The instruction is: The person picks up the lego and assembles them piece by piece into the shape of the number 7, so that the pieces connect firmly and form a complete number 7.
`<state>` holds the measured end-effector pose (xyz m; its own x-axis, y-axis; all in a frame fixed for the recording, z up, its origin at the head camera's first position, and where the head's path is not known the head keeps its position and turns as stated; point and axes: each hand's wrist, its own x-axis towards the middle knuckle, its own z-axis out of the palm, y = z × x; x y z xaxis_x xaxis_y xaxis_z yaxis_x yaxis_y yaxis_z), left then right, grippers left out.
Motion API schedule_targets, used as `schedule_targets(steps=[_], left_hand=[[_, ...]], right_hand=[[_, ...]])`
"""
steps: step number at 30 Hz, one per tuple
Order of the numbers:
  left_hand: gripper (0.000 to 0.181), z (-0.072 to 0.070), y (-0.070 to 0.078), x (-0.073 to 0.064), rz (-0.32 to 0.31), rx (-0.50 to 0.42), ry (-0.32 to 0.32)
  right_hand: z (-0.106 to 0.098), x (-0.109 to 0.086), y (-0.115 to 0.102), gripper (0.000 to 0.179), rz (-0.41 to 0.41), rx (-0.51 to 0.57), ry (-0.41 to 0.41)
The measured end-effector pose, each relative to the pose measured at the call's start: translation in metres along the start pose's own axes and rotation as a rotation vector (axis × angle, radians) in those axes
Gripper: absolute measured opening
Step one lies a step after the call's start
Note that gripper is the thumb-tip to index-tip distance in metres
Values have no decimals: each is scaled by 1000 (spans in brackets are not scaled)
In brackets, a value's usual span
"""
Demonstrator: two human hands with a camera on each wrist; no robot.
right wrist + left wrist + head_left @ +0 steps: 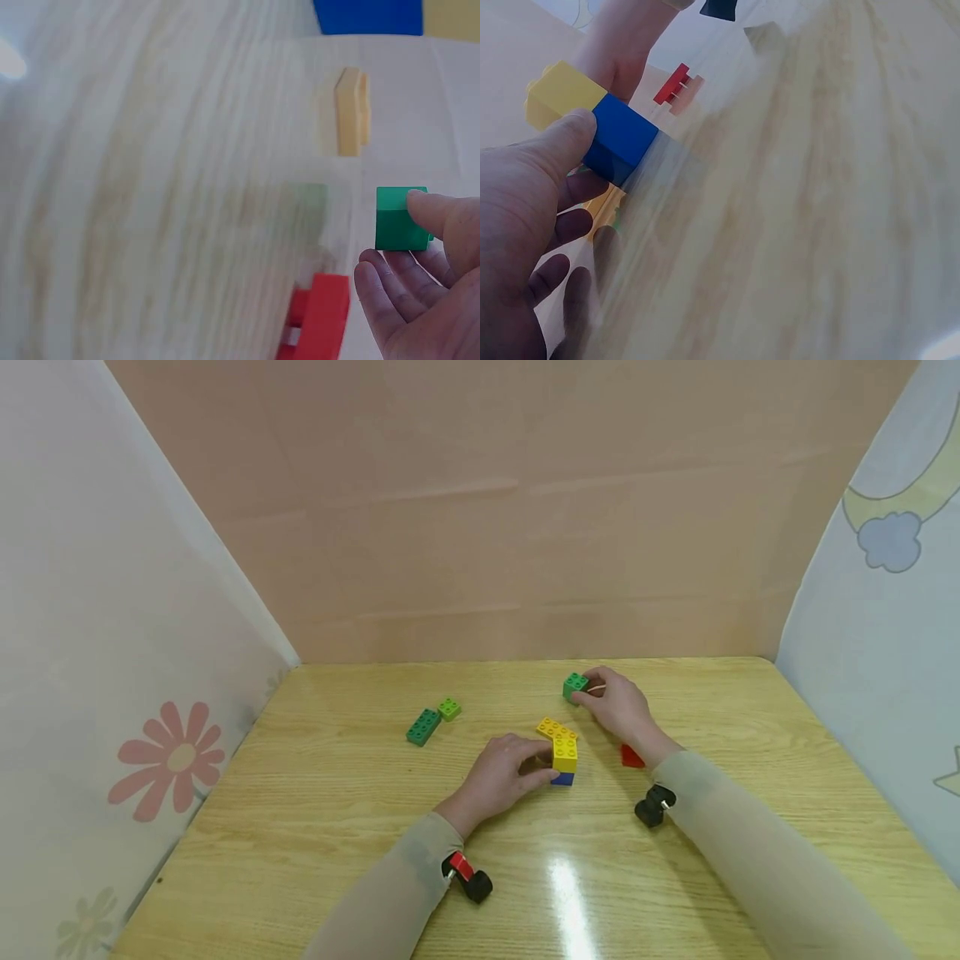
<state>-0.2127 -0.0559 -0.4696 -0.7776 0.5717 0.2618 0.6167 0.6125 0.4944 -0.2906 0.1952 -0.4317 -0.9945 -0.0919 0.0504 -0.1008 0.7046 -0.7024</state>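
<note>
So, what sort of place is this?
Perhaps a small indoor play or filming corner: there's a wood-grain table, studded toy building bricks, and a pale side wall covering with a large pinkish-red flower print.

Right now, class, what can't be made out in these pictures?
Head view: part of the red block, behind the right arm.
Right wrist view: part of the blue block, beyond the top edge.
Left wrist view: part of the flat yellow block, behind the left hand.
</note>
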Motion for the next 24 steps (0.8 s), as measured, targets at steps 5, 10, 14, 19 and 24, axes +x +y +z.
schedule_targets(steps=[5,10,14,19,24], left_hand=[[31,0,0,1,1,-3,-3],[32,1,-1,1,-4,-3,-5],[33,2,-2,1,-9,-3,-6],[34,3,-2,0,-12,-11,-7],[36,2,-1,0,-19,-17,-5]], right_hand=[[-5,-6,-5,53,-11,31,9],[-11,-15,-8,56,-24,53,18],[-14,-21,-8,54,-40,89,27],[-19,-30,-7,56,-69,121,27],[-23,-41,-11,58,-98,147,21]])
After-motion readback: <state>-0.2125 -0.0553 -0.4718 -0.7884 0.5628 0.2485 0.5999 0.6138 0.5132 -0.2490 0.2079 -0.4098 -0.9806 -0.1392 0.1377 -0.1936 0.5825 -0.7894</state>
